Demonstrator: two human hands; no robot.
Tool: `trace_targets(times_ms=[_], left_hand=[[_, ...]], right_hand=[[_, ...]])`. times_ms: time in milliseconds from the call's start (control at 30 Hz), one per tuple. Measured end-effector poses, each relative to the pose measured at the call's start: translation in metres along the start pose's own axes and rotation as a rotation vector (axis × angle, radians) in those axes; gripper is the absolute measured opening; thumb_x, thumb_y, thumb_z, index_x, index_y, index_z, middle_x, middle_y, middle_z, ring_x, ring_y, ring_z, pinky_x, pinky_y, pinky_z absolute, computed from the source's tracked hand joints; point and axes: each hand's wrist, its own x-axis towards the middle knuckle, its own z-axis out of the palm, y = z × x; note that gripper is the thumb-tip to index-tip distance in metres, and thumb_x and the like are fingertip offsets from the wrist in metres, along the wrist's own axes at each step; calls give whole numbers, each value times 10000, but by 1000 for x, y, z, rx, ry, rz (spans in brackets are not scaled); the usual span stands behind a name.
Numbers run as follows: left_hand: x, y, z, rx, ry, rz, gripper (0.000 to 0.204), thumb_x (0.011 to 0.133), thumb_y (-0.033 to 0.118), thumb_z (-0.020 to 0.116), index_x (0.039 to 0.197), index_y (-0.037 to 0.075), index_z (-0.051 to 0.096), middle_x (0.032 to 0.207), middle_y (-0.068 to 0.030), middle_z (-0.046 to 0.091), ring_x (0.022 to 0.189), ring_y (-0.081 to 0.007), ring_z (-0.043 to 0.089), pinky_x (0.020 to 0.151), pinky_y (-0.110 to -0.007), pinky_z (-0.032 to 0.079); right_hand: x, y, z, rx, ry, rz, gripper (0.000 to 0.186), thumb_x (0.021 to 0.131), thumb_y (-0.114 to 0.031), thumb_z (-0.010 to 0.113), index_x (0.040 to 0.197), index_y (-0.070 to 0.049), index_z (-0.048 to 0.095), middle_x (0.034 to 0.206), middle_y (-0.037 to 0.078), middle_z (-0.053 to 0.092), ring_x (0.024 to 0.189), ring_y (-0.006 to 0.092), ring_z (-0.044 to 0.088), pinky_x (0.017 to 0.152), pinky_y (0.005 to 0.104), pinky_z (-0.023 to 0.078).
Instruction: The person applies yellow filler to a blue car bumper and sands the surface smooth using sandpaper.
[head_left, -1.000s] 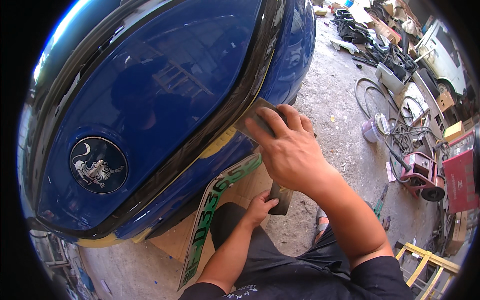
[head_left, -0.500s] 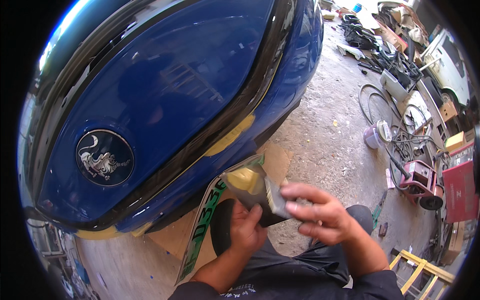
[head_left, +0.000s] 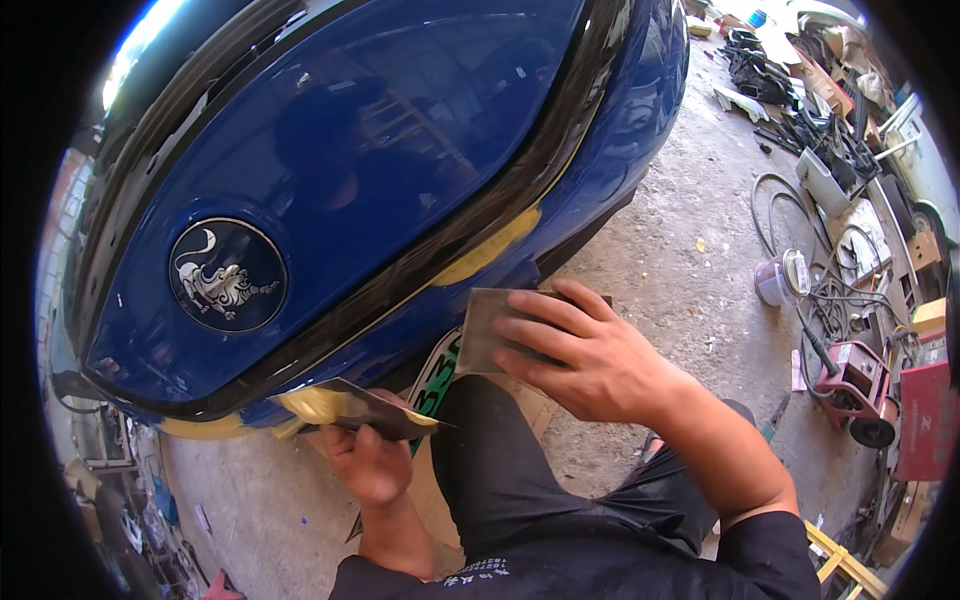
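Observation:
My left hand (head_left: 370,460) grips a dark flat plate (head_left: 372,408) bearing yellow filler, held low by the vehicle's lower edge. My right hand (head_left: 590,365) grips a grey, square-edged flat spreader (head_left: 480,330), fingers over its face, just below the body. The glossy blue vehicle front (head_left: 360,230) has a black band, a round silver lion emblem (head_left: 228,275) and a patch of yellow filler (head_left: 485,250) under the band. A long plate with green characters (head_left: 435,380) stands behind my hands, partly hidden, with cardboard (head_left: 530,425) beneath it on the floor.
Down the right lie a pile of black parts (head_left: 760,75), a bucket (head_left: 780,278), tangled hoses (head_left: 860,305), a red wheeled machine (head_left: 850,390), a red case (head_left: 925,420), a yellow ladder (head_left: 845,560) and part of a white vehicle (head_left: 925,170).
My right hand has come down from the body's side with the spreader. My left hand has swung left with the filler-laden plate, apart from the right. The view has shifted slightly.

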Motion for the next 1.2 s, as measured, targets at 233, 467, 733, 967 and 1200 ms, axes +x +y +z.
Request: trace_targets(times_ms=[233,467,733,967,1200], left_hand=[[15,12,-10,148,225,62,486,866,113,537,1338,51,439,1235,-241,551,1096,-317,568,979,-440,445],[19,5,-2,152,274,48,554,829,113,527,1363,15,415,1318,-261,491,1190,-319,516,1059,-438,389],[17,2,-5,146,278,42,538,829,117,528,1348,11,433,1317,-262,494,1208,-316,505,1072,-430,377],[17,0,-5,144,257,48,533,827,119,537,1340,14,441,1309,-259,504,1225,-310,499,1080,-420,369],[17,1,-3,164,270,35,533,824,133,547,1338,33,451,1315,-231,515,1231,-290,500,1089,-410,357]], right_hand=[[27,11,8,34,15,-130,303,769,-157,616,1067,-108,644,1241,73,564,1232,253,489,1015,467,392],[34,15,10,18,-2,-152,299,770,-182,609,1056,-113,661,1222,66,582,1207,242,505,1008,459,392],[34,24,3,-7,-9,-134,276,778,-215,611,1024,-110,680,1191,45,600,1186,217,519,1019,442,384],[32,35,-9,-22,-52,-126,270,774,-192,603,1015,-101,681,1172,43,603,1183,211,524,1023,427,384],[30,46,-19,-6,-93,-106,290,762,-134,583,1032,-90,679,1175,56,603,1185,221,521,1030,422,380]])
